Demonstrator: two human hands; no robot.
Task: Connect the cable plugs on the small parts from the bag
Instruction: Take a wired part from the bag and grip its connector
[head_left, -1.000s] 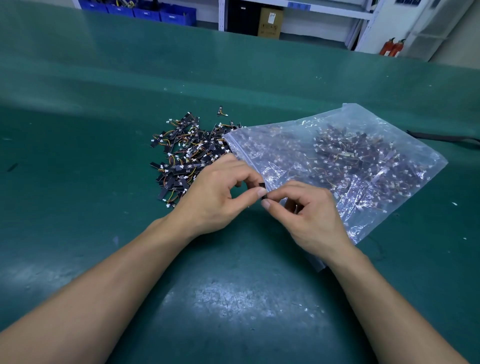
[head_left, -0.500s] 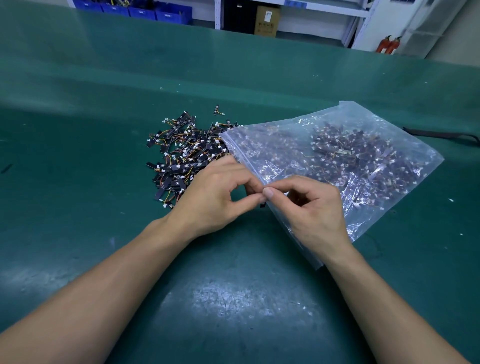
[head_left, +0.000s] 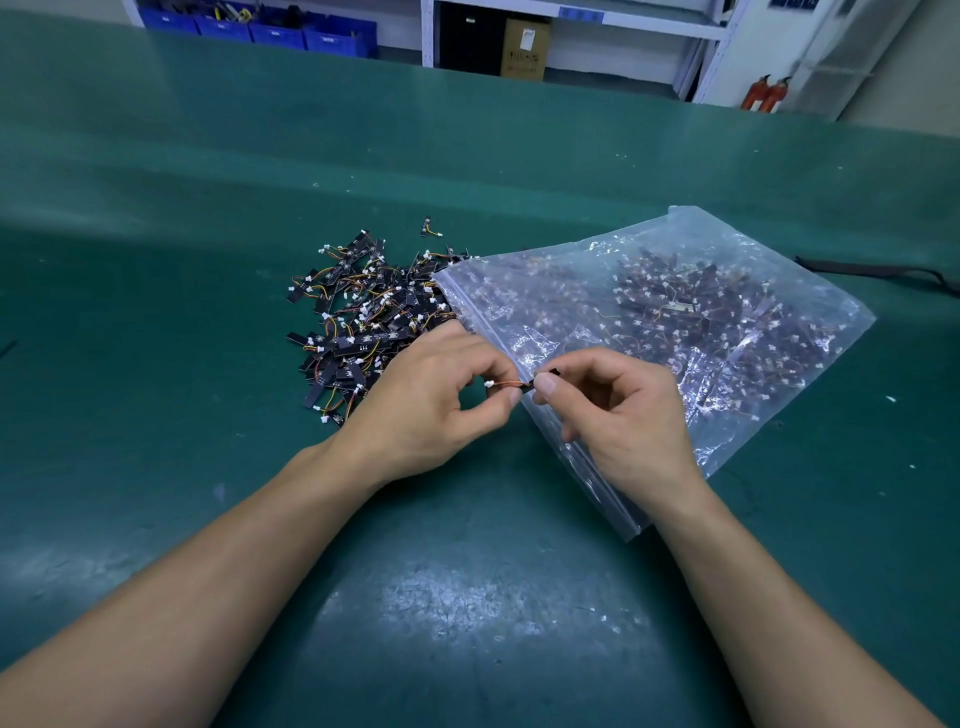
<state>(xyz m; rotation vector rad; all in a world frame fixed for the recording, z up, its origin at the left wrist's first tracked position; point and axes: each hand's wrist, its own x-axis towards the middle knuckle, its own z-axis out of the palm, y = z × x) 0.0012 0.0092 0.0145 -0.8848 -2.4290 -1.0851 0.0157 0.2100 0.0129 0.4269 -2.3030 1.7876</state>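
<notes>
Where your two hands meet, just over the bag's mouth, you hold one small part: a black board with a short orange-and-red lead ending in a white plug.

Right hand: thumb and forefinger pinch the board end, and the other fingers curl under.

Left hand: thumb and forefinger pinch the lead close to the board, and the remaining fingers curl loosely. The plug juts free into the hollow of that hand, mated to nothing visible.

Handling, by judgement:
- The part is very light.
- The board is thin and stiff.
- The lead is soft and springy.
- The plug is tiny, hard and apt to slip.
- Take the plug by its plastic body, never by the wires, and the board by its edges. A tug on the lead could strain its joint.

Stock:
- A clear zip bag lies flat beneath your right hand and holds a large heap of like parts.
- A loose pile lies at the bag's mouth, beyond your left hand.
- One stray part sits apart at the pile's far side.
- You cannot tell whether the pile's plugs are joined.

Surroundings:
- A green mat lies underneath.
- A black strap lies at the far right.
- Blue bins, a cardboard box and red fire extinguishers stand beyond the table.
</notes>
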